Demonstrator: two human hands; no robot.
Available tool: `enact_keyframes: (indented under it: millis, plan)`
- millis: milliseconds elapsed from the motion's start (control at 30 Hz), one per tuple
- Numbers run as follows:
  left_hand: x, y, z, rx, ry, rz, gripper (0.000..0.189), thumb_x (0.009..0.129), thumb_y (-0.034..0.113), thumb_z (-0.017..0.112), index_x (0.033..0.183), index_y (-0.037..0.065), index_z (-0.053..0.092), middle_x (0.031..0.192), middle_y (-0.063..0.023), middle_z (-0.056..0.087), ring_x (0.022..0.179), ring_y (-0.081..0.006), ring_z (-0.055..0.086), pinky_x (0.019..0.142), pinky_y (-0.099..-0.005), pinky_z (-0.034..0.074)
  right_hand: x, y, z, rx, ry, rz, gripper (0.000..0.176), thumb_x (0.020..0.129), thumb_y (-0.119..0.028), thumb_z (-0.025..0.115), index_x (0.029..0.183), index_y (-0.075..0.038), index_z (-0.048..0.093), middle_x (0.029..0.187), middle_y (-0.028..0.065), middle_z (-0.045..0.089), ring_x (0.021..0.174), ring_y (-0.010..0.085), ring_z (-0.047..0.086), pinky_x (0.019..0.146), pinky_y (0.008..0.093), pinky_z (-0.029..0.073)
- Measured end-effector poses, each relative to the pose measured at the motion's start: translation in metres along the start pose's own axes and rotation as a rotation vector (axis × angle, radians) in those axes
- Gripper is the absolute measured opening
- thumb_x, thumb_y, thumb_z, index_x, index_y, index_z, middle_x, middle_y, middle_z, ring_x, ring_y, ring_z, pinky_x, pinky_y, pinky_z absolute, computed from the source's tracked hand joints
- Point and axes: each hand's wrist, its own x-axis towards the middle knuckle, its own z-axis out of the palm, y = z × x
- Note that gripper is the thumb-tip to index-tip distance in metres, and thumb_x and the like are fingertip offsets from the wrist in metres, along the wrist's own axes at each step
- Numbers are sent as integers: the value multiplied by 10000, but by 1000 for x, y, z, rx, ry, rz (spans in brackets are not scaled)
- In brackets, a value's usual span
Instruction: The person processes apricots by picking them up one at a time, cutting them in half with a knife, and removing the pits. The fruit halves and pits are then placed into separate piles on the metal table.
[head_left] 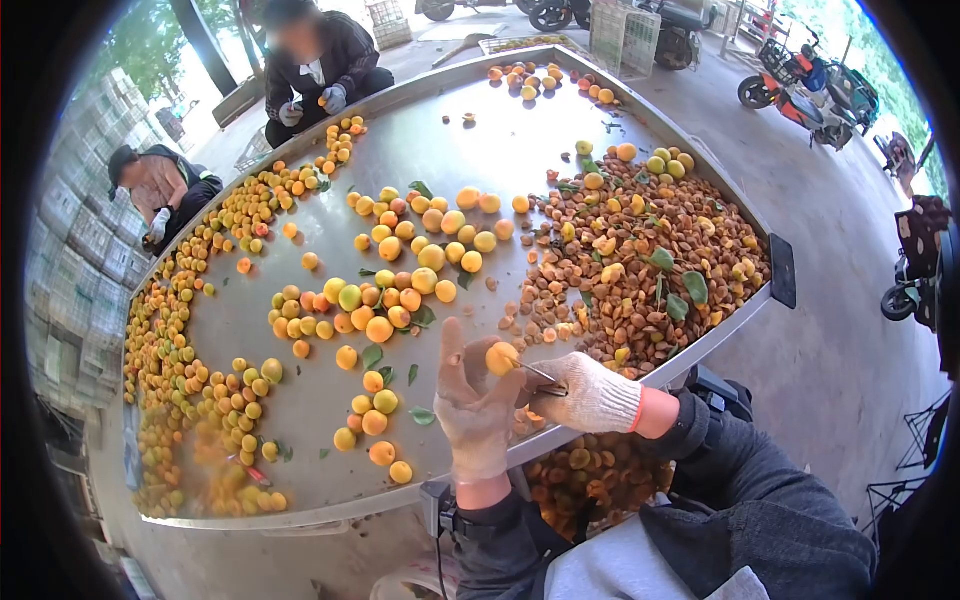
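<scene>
My left hand (470,418), in a thin stained glove, pinches an apricot (502,358) above the near edge of the metal table (400,462). In a white knitted glove, my right hand (592,393) grips a slim metal pitting tool (540,374). The tool's tip meets the right side of the apricot. Just beyond my right hand spreads a heap of brown apricot pits (625,290), mixed with bits of orange flesh and green leaves. Whole apricots (380,330) lie in loose clusters past my left hand.
Below the table edge, by my lap, sits a container of halved apricots (595,475). More apricots (160,340) line the table's left side, near a red-handled tool (258,476). Two people (315,70) (165,190) work at the far left. Scooters (805,95) and crates (622,38) stand behind.
</scene>
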Motion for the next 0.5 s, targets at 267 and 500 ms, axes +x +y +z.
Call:
enact_keyframes:
  millis: [267,500]
  plan:
    - [-1,-4,1,472,-1,284,819,705,-82,725,1429,8,351,1042,-100,597,920,-170,590,801,-286,513,4,-5,3,78,-41,173,207,817,-40,547,979,-7,670,818,118,685,769,168,641,711,307,502]
    - [1,-5,3,147,-12,76,759,758,-88,667,1435,13,339,1118,-138,600,971,-180,595,855,-279,491,17,2,11,208,13,111,205,858,-67,544,1012,3,660,804,102,688,746,132,629,668,302,497]
